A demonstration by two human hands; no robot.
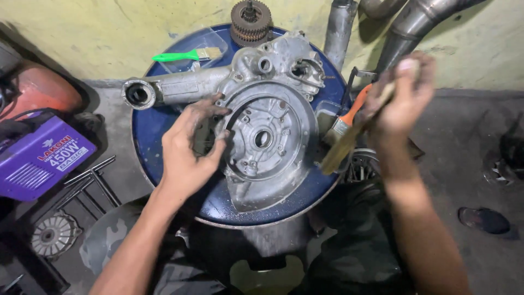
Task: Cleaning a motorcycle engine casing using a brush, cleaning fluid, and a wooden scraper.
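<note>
Now left hand steadies engine casing — right hand grips brush.

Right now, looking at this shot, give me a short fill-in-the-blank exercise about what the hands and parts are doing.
1. The left hand rests on the metal ____ casing.
2. The casing sits on a round ____ drum top.
3. The right hand holds a ____.
4. The brush behind the casing has a ____ handle.

Missing words: engine; blue; brush; green
</note>
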